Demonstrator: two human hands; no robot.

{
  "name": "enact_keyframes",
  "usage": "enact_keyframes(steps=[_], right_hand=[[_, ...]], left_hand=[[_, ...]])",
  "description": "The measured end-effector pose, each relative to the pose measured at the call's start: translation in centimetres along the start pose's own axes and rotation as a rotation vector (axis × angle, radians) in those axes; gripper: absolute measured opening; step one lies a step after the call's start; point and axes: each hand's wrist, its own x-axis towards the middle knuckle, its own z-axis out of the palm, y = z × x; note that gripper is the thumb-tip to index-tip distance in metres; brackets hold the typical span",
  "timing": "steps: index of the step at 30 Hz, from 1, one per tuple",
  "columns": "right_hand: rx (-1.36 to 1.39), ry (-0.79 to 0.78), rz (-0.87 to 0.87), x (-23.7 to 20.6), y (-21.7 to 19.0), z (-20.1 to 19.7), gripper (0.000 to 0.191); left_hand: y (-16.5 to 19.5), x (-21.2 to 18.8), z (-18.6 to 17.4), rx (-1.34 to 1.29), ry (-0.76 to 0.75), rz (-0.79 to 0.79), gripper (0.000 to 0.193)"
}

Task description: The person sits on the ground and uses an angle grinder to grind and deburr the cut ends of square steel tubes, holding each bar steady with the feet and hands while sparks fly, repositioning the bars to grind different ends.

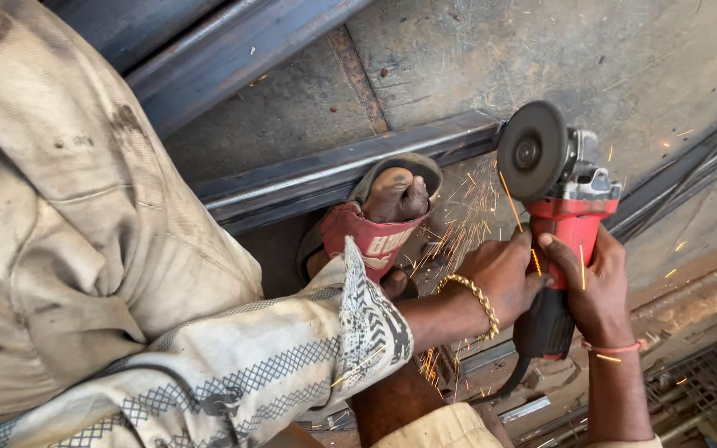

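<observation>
Both my hands grip a red and black angle grinder (570, 217). My left hand (504, 270), with a gold chain bracelet at the wrist, wraps the body from the left. My right hand (595, 286), with a pink band at the wrist, holds it from the right. The grinder's dark round disc (531, 151) touches the end of a long dark steel bar (350, 162) on the floor. Orange sparks (466, 220) fly down and left from the disc. My foot in a red sandal (379, 224) rests against the bar.
A second dark steel beam (234, 50) lies at the upper left on the concrete floor (541, 50). More steel sections run at the right (690, 170). Rusty metal pieces and a mesh (707, 386) lie at the lower right. My dirty beige trousers (85, 232) fill the left.
</observation>
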Motion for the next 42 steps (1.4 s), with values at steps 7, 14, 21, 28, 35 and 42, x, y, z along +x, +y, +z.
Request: enact_keyframes(steps=[7, 14, 21, 28, 35, 42], right_hand=[[0.025, 0.016, -0.002, 0.0, 0.1, 0.0, 0.035], [0.058, -0.007, -0.074, 0.1, -0.3, 0.0, 0.035], [0.055, 0.002, -0.041, 0.1, -0.5, 0.2, 0.035], [-0.020, -0.021, -0.140, 0.2, -0.4, 0.3, 0.034], [0.059, -0.003, -0.077, 0.0, 0.1, 0.6, 0.038], [0.094, 0.018, -0.019, -0.6, 1.0, 1.9, 0.039]], left_hand=[[-0.4, -0.1, 0.2, 0.076, 0.011, -0.026, 0.045], [-0.1, 0.0, 0.1, 0.074, -0.001, -0.078, 0.049], [0.2, -0.2, -0.2, 0.038, 0.043, -0.017, 0.046], [-0.2, 0.0, -0.2, 0.028, 0.047, 0.030, 0.045], [-0.2, -0.4, -0.3, 0.086, 0.018, -0.053, 0.046], [-1.0, -0.8, -0.7, 0.135, 0.015, -0.026, 0.042]])
